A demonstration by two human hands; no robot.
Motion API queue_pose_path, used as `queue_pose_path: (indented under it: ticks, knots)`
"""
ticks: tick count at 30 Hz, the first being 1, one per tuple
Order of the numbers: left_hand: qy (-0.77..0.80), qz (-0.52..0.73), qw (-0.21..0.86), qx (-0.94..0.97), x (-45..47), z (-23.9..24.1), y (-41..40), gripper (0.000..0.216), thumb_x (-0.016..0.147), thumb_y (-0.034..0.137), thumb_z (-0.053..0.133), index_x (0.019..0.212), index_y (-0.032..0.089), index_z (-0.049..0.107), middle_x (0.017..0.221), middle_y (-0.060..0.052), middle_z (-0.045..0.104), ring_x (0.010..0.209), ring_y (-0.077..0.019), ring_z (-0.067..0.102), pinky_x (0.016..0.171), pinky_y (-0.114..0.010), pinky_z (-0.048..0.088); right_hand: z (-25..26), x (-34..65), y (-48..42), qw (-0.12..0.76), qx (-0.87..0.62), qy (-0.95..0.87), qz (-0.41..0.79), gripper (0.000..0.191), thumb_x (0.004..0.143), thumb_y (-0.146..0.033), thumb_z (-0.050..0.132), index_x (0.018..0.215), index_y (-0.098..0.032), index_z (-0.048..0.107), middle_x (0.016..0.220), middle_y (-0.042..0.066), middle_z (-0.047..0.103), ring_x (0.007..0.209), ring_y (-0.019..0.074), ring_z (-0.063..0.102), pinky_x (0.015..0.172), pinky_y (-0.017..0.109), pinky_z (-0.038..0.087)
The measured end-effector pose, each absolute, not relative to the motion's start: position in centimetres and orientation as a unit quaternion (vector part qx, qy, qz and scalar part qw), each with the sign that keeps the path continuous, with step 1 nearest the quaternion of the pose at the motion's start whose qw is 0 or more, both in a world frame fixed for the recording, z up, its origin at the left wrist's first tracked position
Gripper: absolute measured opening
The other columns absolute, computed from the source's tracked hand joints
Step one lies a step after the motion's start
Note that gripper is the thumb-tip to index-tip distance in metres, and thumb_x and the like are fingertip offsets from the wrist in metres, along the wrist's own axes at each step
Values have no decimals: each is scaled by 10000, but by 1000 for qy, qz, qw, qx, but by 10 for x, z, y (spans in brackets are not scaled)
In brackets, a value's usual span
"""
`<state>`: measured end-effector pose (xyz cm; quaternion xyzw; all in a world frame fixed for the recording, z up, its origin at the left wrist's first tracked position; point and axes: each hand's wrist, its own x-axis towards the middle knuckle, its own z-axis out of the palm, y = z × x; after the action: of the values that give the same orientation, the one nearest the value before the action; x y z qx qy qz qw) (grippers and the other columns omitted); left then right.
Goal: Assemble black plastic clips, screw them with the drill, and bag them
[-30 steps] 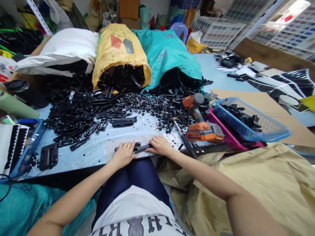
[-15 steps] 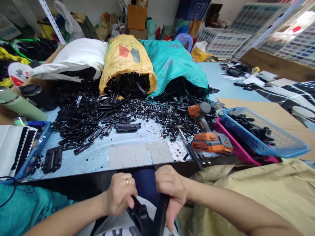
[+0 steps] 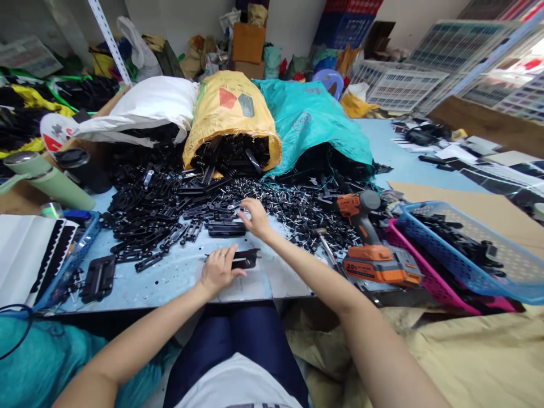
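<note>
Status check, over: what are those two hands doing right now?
Left hand flat on black part. Right hand at small-parts pile. Drill off right, apart.

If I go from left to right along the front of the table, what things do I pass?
White and black sheets, black latch plate, left hand holding a black part, orange drill, blue basket.

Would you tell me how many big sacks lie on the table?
3: white sack left, yellow sack middle, teal sack right, behind the black parts; more may be hidden.
</note>
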<state>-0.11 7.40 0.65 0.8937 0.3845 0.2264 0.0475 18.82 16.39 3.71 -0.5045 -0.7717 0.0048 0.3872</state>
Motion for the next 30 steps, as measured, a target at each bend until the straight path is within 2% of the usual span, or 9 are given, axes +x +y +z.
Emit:
queue_pose_path:
  ticks: [4, 7, 11, 14, 17, 22, 26, 28, 30]
  knots:
    - [426, 122, 11, 896, 14, -3, 109, 656, 831, 580, 431, 1295, 118, 474, 1166, -201, 577, 1125, -302, 518, 964, -459, 388, 55, 183, 254, 220, -508, -832, -42, 291, 876, -231, 467, 1145, -136, 523, 1179, 137, 549, 1085, 248, 459, 903, 391, 389]
    - [444, 110, -20, 889, 28, -6, 127, 671, 849, 527, 456, 1368, 109, 377, 1390, -208, 395, 1322, -323, 307, 1075, -508, 234, 56, 155, 300, 119, -491, -861, -52, 454, 815, -122, 513, 1265, -141, 453, 1273, 130, 502, 1149, 254, 428, 919, 395, 375]
    - [454, 74, -17, 887, 37, -12, 151, 635, 874, 484, 425, 1398, 139, 328, 1460, -187, 292, 1365, -318, 223, 1086, -537, 185, 58, 130, 332, 38, -482, -875, -27, 443, 798, -100, 558, 1235, -135, 497, 1181, 126, 558, 1113, 239, 481, 969, 400, 333]
    - [453, 62, -10, 889, 38, -15, 163, 617, 880, 465, 422, 1400, 149, 322, 1453, -191, 305, 1360, -322, 235, 1076, -559, 179, 67, 132, 331, 82, -458, -885, -19, 385, 877, -150, 478, 1261, -134, 490, 1109, 117, 581, 1065, 221, 513, 996, 402, 309]
    - [450, 71, 1, 890, 38, -12, 161, 608, 880, 458, 425, 1385, 130, 342, 1441, -200, 321, 1357, -326, 235, 1073, -566, 170, 82, 143, 305, 215, -439, -871, 43, 440, 923, -227, 413, 1353, -134, 402, 1136, 120, 565, 1064, 211, 509, 964, 377, 363]
    - [455, 165, 8, 875, 10, 11, 170, 428, 912, 356, 354, 1286, 177, 460, 1416, -118, 388, 1354, -274, 233, 1087, -508, 162, 86, 173, 209, 437, -428, -708, 354, 497, 894, -450, 444, 1336, -222, 428, 1218, 51, 554, 1098, 181, 515, 936, 344, 428]
    - [616, 186, 32, 765, -40, 28, 216, 329, 886, 200, 324, 1107, 86, 540, 1180, -174, 543, 1147, -266, 443, 956, -380, 340, 58, 204, 129, 451, -463, -524, 555, 500, 827, -574, 490, 1177, -224, 554, 950, 41, 654, 781, 156, 615, 751, 338, 517]
    - [663, 157, 36, 731, -58, 32, 239, 316, 873, 177, 339, 1111, 66, 515, 1163, -185, 529, 1116, -283, 440, 909, -384, 353, 40, 213, 103, 424, -509, -489, 568, 508, 809, -608, 486, 1068, -189, 609, 807, 49, 658, 665, 161, 602, 664, 340, 525]
    - [679, 116, 52, 723, -66, 35, 256, 294, 870, 171, 358, 1092, 54, 511, 1140, -190, 528, 1078, -283, 454, 880, -379, 360, 24, 215, 85, 369, -557, -518, 534, 501, 819, -609, 458, 993, -176, 641, 763, 52, 654, 679, 179, 601, 673, 355, 519]
